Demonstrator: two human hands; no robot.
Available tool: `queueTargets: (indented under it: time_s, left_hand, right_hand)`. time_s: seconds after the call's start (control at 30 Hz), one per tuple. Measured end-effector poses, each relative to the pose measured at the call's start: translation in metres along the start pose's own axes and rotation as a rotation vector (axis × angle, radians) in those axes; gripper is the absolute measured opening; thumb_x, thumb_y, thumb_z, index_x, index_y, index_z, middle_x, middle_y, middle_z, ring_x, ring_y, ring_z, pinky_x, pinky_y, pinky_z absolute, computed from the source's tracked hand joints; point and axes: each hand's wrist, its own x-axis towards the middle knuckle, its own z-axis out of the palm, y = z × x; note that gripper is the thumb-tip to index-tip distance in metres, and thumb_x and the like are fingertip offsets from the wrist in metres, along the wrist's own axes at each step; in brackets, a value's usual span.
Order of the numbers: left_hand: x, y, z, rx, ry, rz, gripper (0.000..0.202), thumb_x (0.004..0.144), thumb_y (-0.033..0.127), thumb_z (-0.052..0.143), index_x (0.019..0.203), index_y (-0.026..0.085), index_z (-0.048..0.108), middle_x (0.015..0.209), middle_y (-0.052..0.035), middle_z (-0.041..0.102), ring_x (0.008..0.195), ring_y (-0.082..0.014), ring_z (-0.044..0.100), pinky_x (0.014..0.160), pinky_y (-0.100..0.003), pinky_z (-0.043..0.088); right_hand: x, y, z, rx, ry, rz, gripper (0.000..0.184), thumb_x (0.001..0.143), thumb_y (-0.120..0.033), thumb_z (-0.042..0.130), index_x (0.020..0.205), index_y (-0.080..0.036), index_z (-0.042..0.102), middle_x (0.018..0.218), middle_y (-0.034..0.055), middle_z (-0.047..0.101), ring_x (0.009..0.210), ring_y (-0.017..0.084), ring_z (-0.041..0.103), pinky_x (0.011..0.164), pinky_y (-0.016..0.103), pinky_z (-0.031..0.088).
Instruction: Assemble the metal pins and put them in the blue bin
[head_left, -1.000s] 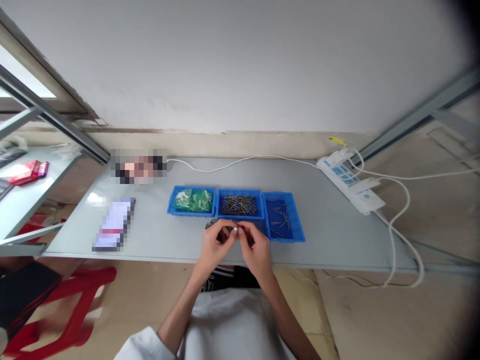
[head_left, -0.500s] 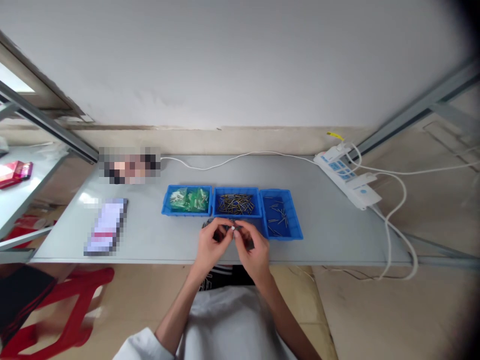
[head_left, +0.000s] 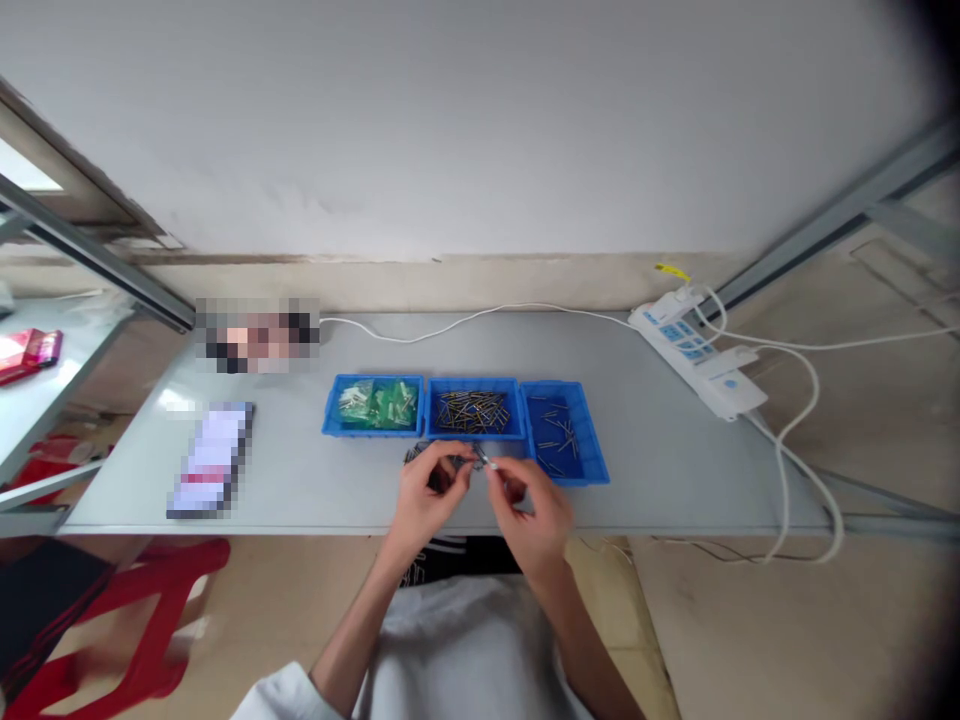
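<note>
Three blue trays stand in a row on the grey table (head_left: 315, 480). The left tray (head_left: 373, 405) holds green and white pieces, the middle tray (head_left: 472, 409) a heap of thin metal pins, and the right tray (head_left: 564, 431) a few pins. Just in front of the middle tray, my left hand (head_left: 429, 490) is closed around small dark parts. My right hand (head_left: 534, 505) pinches a thin metal pin (head_left: 484, 458), its tip pointing toward my left hand. More small dark parts (head_left: 417, 453) lie on the table by my left fingers.
A phone (head_left: 210, 460) lies at the table's left. A white power strip (head_left: 697, 360) with white cables sits at the back right, and a white cable (head_left: 465, 320) runs along the back edge. A red stool (head_left: 142, 620) stands at the lower left.
My right hand has drawn back to the right and toward me, away from my left hand, with the pin in its fingers. My left hand has stayed in place.
</note>
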Motion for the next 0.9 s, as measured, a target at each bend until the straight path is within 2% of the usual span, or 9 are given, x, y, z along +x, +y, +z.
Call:
queueTargets:
  time_s: [0.1, 0.17, 0.3, 0.43, 0.53, 0.6, 0.7, 0.9]
  left_hand:
    - [-0.001, 0.001, 0.001, -0.048, 0.078, -0.023, 0.016, 0.103, 0.026, 0.068, 0.117, 0.02, 0.071, 0.094, -0.0046, 0.082, 0.058, -0.0097, 0.061, 0.061, -0.021, 0.051]
    - [-0.002, 0.001, 0.001, -0.074, 0.111, -0.044, 0.016, 0.105, 0.029, 0.068, 0.118, 0.02, 0.071, 0.091, -0.0041, 0.082, 0.059, -0.01, 0.061, 0.061, -0.021, 0.051]
    - [-0.004, 0.001, 0.0, -0.106, 0.134, -0.065, 0.02, 0.107, 0.036, 0.066, 0.116, 0.02, 0.072, 0.087, -0.004, 0.081, 0.06, -0.011, 0.062, 0.061, -0.022, 0.052]
    - [-0.005, 0.002, -0.001, -0.114, 0.156, -0.081, 0.023, 0.108, 0.039, 0.064, 0.117, 0.02, 0.072, 0.086, -0.0036, 0.08, 0.061, -0.0115, 0.063, 0.062, -0.022, 0.053]
    - [-0.004, 0.004, -0.002, -0.105, 0.167, -0.081, 0.023, 0.109, 0.039, 0.062, 0.116, 0.02, 0.074, 0.086, -0.0034, 0.079, 0.062, -0.012, 0.064, 0.064, -0.023, 0.053]
    - [-0.004, 0.006, -0.002, -0.109, 0.173, -0.074, 0.024, 0.109, 0.039, 0.062, 0.115, 0.02, 0.074, 0.086, -0.0033, 0.079, 0.064, -0.0123, 0.065, 0.065, -0.023, 0.053]
    - [-0.004, 0.007, -0.003, -0.128, 0.174, -0.073, 0.023, 0.109, 0.038, 0.062, 0.115, 0.02, 0.074, 0.084, -0.0025, 0.079, 0.065, -0.0124, 0.067, 0.065, -0.023, 0.054]
    - [-0.004, 0.008, -0.003, -0.132, 0.15, -0.105, 0.025, 0.109, 0.04, 0.062, 0.112, 0.02, 0.076, 0.083, -0.0035, 0.079, 0.07, -0.0147, 0.072, 0.067, -0.024, 0.055]
  right_hand:
    - [0.016, 0.005, -0.026, -0.161, 0.146, 0.085, 0.007, 0.103, -0.024, 0.074, 0.108, -0.023, 0.077, 0.074, -0.0018, 0.072, 0.053, 0.01, 0.055, 0.06, 0.024, 0.051]
    - [0.026, 0.01, -0.042, -0.267, 0.214, 0.157, 0.01, 0.102, -0.027, 0.075, 0.109, -0.021, 0.078, 0.077, -0.0009, 0.072, 0.054, 0.01, 0.054, 0.06, 0.025, 0.05]
    - [0.027, 0.015, -0.054, -0.334, 0.229, 0.195, 0.017, 0.102, -0.03, 0.076, 0.114, -0.018, 0.078, 0.078, -0.0001, 0.072, 0.054, 0.01, 0.052, 0.058, 0.025, 0.048]
    - [0.002, 0.007, -0.036, -0.217, 0.045, 0.045, 0.01, 0.105, -0.023, 0.07, 0.113, -0.022, 0.076, 0.076, -0.0019, 0.07, 0.052, 0.01, 0.052, 0.058, 0.024, 0.048]
    - [-0.014, 0.003, -0.011, -0.152, -0.205, -0.072, 0.013, 0.109, -0.022, 0.063, 0.115, -0.024, 0.075, 0.077, -0.0011, 0.073, 0.06, 0.013, 0.064, 0.063, 0.026, 0.05]
    - [-0.019, 0.004, 0.003, -0.184, -0.31, -0.067, 0.017, 0.111, -0.026, 0.058, 0.115, -0.024, 0.075, 0.08, 0.0007, 0.075, 0.067, 0.016, 0.071, 0.064, 0.027, 0.049]
    - [-0.019, 0.009, 0.014, -0.25, -0.365, -0.001, 0.023, 0.112, -0.031, 0.053, 0.112, -0.023, 0.075, 0.08, 0.0015, 0.076, 0.064, 0.018, 0.071, 0.059, 0.029, 0.045]
    - [-0.019, 0.017, 0.02, -0.3, -0.41, 0.069, 0.029, 0.113, -0.033, 0.05, 0.097, -0.024, 0.073, 0.077, 0.0016, 0.076, 0.058, 0.017, 0.069, 0.056, 0.029, 0.038]
